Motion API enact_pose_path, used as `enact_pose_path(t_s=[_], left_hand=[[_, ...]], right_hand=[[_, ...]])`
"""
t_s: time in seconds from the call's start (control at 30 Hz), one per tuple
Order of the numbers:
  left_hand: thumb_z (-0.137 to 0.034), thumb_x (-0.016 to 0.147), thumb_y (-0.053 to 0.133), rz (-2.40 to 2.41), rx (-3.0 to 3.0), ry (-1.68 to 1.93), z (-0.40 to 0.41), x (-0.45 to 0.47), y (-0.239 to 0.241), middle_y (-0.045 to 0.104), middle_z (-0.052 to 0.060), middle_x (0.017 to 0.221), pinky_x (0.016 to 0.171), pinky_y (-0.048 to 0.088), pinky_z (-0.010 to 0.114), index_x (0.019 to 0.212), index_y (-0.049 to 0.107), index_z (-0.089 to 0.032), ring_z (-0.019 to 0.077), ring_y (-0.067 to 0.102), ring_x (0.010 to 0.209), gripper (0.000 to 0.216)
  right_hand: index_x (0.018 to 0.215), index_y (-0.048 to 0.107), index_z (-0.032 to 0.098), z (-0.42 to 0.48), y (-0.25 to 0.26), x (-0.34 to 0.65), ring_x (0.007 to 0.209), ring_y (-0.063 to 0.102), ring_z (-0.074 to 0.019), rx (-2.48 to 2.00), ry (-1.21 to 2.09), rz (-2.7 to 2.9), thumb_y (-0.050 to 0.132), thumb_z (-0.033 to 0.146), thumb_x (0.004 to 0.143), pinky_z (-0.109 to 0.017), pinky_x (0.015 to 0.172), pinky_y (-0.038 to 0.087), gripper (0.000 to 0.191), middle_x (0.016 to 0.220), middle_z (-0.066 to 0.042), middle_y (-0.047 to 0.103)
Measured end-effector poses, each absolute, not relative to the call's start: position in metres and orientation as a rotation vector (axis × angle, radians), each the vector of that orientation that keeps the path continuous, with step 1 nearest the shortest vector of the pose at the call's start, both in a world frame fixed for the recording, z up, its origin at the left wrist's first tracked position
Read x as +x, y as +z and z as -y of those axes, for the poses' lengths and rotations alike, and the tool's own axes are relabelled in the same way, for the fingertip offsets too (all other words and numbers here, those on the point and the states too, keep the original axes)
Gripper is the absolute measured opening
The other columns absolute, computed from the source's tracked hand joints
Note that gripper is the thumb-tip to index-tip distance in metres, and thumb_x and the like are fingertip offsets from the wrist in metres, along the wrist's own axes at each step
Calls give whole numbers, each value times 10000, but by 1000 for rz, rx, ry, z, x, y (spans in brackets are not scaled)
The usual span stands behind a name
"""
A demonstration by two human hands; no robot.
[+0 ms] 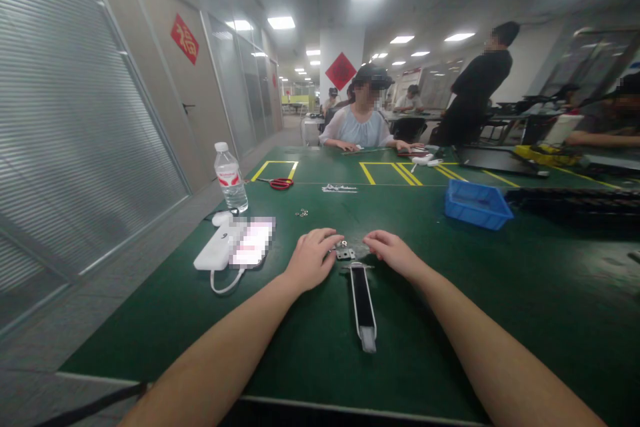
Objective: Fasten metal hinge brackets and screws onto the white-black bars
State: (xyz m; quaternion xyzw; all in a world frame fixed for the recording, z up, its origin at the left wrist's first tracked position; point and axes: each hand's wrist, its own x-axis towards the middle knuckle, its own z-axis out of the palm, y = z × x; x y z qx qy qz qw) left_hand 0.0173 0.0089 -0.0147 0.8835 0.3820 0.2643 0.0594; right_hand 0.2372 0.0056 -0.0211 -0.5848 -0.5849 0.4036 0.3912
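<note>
Between the left hand [313,260] and right hand [397,255], flat on the green table [300,353], a small metal bracket [345,255], nearest the left fingertips. Left fingers loosely curved beside it; whether gripping it, cannot tell. Right thumb and forefinger nearly together at some clear plastic [361,251]; whether pinching it, cannot tell. Just nearer than both hands, a white-framed black strip [363,300]. Beyond the left hand, small metal pieces [303,213] and red-handled scissors [281,183]; to its left, a phone [254,240] and a water bottle [230,180]. Beyond the right hand, a blue tray [475,212]; past both, a seated person [363,127].
</note>
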Motion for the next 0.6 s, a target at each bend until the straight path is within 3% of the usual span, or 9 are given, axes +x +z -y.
enact_pose_path(t_s=[0.1, 0.23, 0.43, 0.6], left_hand=[[-280, 919, 422, -1147, 2727, 616, -19, 18, -20, 377, 79, 1453, 1073, 296, 485, 1364, 420, -260, 256, 328, 1336, 445], [-373, 936, 388, -984, 2848, 379, -20, 20, -21, 266, 42, 1516, 1089, 231, 548, 1395, 362, -326, 281, 230, 1390, 462], [-297, 908, 401, -841, 2992, 234, -26, 28, -18, 257, 61, 1518, 1116, 147, 547, 1406, 347, -262, 263, 214, 1399, 502], [-308, 918, 387, -831, 2911, 214, -32, 29, -18, 299, 59, 1501, 1088, 198, 586, 1371, 402, -254, 273, 249, 1386, 457]], right_hand=[[814, 532, 192, 11, -10, 230, 616, 497, -138, -1574, 900, 1882, 537, 527, 784, -266, 582, 378, 336, 661, 10, 563], [751, 484, 193, 20, -3, 224, 594, 468, -129, -1601, 803, 2130, 575, 523, 759, -256, 555, 357, 342, 655, 9, 540], [706, 453, 197, 16, -11, 224, 556, 420, -112, -1559, 800, 2149, 572, 514, 752, -242, 533, 329, 341, 607, 34, 482], [710, 486, 195, 16, -11, 223, 563, 447, -116, -1610, 734, 2184, 571, 517, 758, -236, 530, 317, 336, 618, 26, 523]])
